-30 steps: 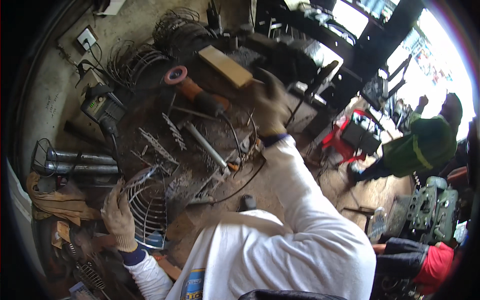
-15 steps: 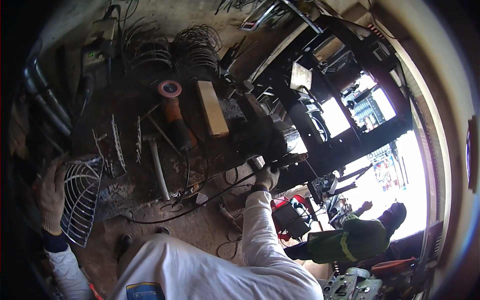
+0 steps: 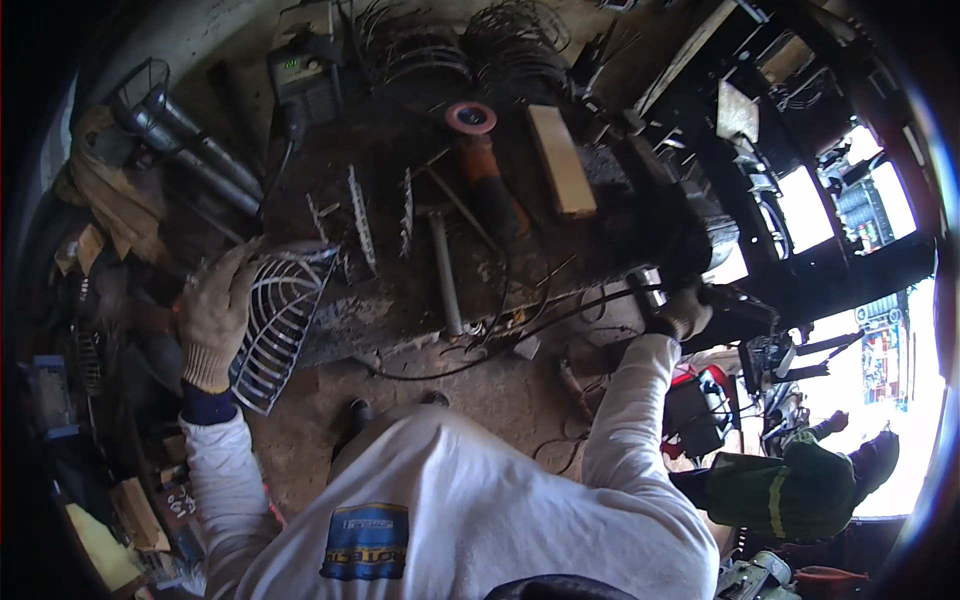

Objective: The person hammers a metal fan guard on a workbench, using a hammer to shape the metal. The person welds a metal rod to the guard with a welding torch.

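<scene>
My left hand [image 3: 215, 318], in a pale knitted work glove, grips the edge of a curved metal wire grille [image 3: 283, 325] at the left front edge of the dark workbench [image 3: 380, 315]. The grille hangs tilted, partly over the bench's edge. On the right, my gloved right hand [image 3: 686, 312] is closed round a dark welding electrode holder [image 3: 745, 304], and a black cable [image 3: 470, 358] runs to it along the bench front. Its grip is mostly hidden by my fingers. The two hands are far apart.
An angle grinder [image 3: 485, 180], a pale wooden block [image 3: 562, 160], a hammer [image 3: 445, 275] and jagged metal strips [image 3: 360, 220] lie on the bench. Behind stand a welding machine [image 3: 305, 80] and wire coils [image 3: 515, 45]. A person in green [image 3: 800, 485] is at the right.
The view has swung left, so everything sits further right in the picture. Both hands keep their holds, on the grille and the electrode holder.
</scene>
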`<act>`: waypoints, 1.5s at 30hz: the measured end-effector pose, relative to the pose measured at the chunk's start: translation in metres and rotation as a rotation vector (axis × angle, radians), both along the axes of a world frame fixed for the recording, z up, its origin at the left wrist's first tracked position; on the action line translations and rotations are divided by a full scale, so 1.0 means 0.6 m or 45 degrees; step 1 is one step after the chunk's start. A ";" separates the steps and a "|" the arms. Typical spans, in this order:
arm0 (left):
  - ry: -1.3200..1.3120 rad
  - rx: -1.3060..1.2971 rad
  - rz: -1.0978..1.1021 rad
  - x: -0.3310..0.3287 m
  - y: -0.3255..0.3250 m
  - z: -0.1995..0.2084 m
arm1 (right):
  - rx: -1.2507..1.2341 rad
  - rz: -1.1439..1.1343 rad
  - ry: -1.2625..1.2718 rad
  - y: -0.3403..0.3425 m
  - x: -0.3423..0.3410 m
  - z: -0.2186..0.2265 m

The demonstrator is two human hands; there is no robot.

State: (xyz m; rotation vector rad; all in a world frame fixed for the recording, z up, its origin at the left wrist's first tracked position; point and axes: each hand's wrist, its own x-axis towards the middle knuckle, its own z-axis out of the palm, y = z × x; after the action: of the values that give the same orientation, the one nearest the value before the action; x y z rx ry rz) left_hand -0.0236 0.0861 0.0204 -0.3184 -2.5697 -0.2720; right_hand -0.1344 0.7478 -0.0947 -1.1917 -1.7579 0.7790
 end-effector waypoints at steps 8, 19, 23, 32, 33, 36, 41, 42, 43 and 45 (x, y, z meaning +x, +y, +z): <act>0.147 -0.506 -0.088 0.003 -0.008 0.008 | 0.043 0.467 0.430 0.082 0.065 0.048; -0.336 0.340 -0.267 0.000 -0.028 0.029 | 0.429 0.836 0.328 -0.151 0.278 0.076; -0.323 0.272 -0.375 -0.009 -0.061 0.020 | -0.335 1.223 0.665 -0.236 0.360 0.088; -0.099 0.295 -0.608 -0.043 -0.080 -0.021 | -0.389 1.031 0.404 -0.513 0.527 0.038; -0.115 0.308 -0.645 -0.044 -0.075 -0.021 | -0.340 1.016 0.403 -0.520 0.552 0.009; -0.076 0.246 -0.752 -0.036 -0.066 -0.004 | -0.339 1.061 0.215 -0.560 0.609 -0.013; -0.071 0.086 -0.774 -0.012 -0.052 -0.005 | -0.852 1.202 0.072 -0.610 0.651 -0.019; -0.021 -0.087 -0.718 -0.009 -0.038 0.012 | -0.980 1.252 0.190 -0.612 0.664 -0.037; 0.033 -0.260 -0.660 -0.007 -0.023 0.026 | -1.107 1.301 0.312 -0.613 0.677 -0.059; -0.064 -0.313 -0.669 -0.011 -0.006 0.027 | -1.005 1.234 0.260 -0.616 0.682 -0.091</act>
State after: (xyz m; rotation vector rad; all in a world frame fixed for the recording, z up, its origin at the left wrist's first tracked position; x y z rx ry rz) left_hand -0.0301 0.0822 0.0363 -1.0931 -2.5278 -0.1492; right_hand 0.2751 0.3782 -0.1494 -0.5728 -1.8613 2.2224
